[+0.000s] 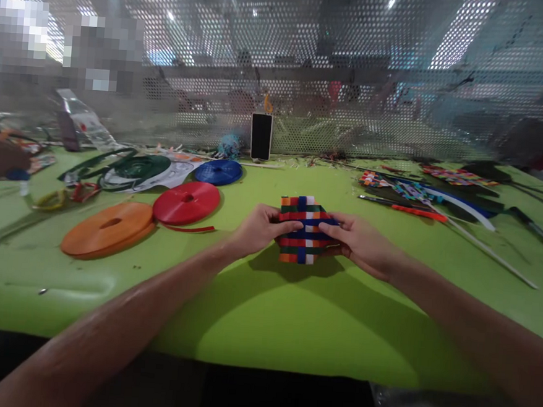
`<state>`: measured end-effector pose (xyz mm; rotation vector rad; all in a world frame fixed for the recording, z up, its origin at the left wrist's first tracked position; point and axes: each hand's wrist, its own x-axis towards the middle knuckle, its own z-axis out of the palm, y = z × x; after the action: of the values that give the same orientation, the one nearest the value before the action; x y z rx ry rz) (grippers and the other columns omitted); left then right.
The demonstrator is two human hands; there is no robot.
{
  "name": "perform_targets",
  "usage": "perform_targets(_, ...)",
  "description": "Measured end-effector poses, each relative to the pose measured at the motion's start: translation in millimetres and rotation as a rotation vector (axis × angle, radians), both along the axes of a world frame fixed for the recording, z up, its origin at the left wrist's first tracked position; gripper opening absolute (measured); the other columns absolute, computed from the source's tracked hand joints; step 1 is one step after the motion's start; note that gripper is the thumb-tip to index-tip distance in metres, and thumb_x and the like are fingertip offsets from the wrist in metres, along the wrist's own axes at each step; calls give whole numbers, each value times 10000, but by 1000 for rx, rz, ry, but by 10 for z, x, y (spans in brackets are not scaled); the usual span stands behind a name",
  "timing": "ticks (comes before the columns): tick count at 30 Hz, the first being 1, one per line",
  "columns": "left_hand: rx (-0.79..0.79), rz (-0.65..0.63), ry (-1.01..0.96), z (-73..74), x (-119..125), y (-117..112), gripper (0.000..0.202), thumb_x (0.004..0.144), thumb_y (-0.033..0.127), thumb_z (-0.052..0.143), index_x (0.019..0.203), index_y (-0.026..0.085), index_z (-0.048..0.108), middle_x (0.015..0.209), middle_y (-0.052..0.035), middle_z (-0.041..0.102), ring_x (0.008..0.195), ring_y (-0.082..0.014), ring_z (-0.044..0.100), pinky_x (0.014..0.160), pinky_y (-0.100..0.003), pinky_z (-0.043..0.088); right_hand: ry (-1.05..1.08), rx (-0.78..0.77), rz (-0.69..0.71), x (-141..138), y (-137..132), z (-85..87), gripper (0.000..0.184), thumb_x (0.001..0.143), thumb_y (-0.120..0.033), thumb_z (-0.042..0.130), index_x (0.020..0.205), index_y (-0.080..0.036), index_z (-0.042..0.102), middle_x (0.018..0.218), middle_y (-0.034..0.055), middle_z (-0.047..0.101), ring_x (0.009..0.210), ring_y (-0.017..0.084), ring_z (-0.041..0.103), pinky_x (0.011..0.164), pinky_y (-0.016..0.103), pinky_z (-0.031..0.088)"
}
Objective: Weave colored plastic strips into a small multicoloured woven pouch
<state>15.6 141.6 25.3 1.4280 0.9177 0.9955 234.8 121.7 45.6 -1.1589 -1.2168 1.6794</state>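
A small woven mat (pixel 303 232) of orange, blue, red, green and white strips is held just above the green table (pixel 264 314), in the middle of the head view. My left hand (pixel 263 228) grips its left edge, thumb on top. My right hand (pixel 359 242) grips its right edge, thumb and fingers pinched on the weave. Both forearms reach in from the bottom corners.
Flat rolls of strip lie to the left: orange (pixel 108 229), red (pixel 186 202), blue (pixel 218 171), dark green (pixel 137 168). A phone (pixel 260 136) stands against the perforated metal screen. Woven pieces, loose strips and a red-handled tool (pixel 419 212) lie at the right.
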Motion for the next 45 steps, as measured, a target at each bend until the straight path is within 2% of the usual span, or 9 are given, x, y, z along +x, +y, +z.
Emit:
perform_targets(2,-1,-7,-12,9,1,1,355,667,461,900,818,152,813,866,-68,807,668,-162,689,703,-333,608,-3,-6,89,8,9,-15,216,934,-187,664,1145,-151,688,960,92,791,743,176,751,633,314,676)
perform_targets(5,-34,50,-83,-14,53,1,395,721,514,854,856,148,791,835,-54,788,679,-160,682,692,-310,590,-3,79,49,6,18,-53,244,916,-227,705,1147,-149,713,1018,108,790,708,188,751,577,328,679)
perform_targets(12,-83,236,-342,-118,203,-17,449,792,598,772,959,183,728,845,-29,760,745,-173,692,678,-280,588,13,195,-16,-85,-50,-131,250,936,-236,691,1174,-162,723,1047,91,792,700,172,768,719,335,695)
perform_targets(16,-151,155,-390,-63,158,-31,486,786,606,777,977,161,740,873,-71,775,805,-223,724,686,-326,609,62,171,-21,-73,-28,-132,232,927,-216,699,1148,-162,747,1007,79,795,708,163,764,680,307,696)
perform_targets(20,-80,24,-335,-31,59,-2,481,785,592,788,978,152,759,913,-84,781,848,-234,728,722,-340,609,45,134,19,-13,15,-95,227,911,-218,719,1125,-160,770,981,83,795,609,135,732,608,272,683)
perform_targets(24,-42,-42,-276,-43,-12,45,451,787,581,790,906,146,783,866,-75,774,791,-197,712,718,-322,605,93,103,32,17,15,-42,136,903,-132,699,1002,-159,788,1032,78,796,706,130,757,704,248,682)
perform_targets(31,-89,-26,-356,-9,-57,50,305,651,365,935,857,190,795,872,-31,774,725,-139,692,698,-285,610,193,79,-7,-10,-10,12,196,916,-74,641,996,-194,774,1165,57,767,1046,190,748,992,381,623)
perform_targets(37,-101,-122,-302,67,-118,31,346,703,470,888,826,163,787,817,-50,745,732,-159,699,657,-286,627,190,49,-18,-3,-2,33,130,920,-124,663,964,-176,773,1090,62,781,1009,186,745,953,379,638)
perform_targets(45,30,-63,-221,101,-114,20,309,748,429,864,875,154,801,814,-59,744,749,-167,689,645,-306,644,146,126,21,29,23,-19,91,908,-165,699,954,-182,775,1027,60,790,941,198,759,925,415,652)
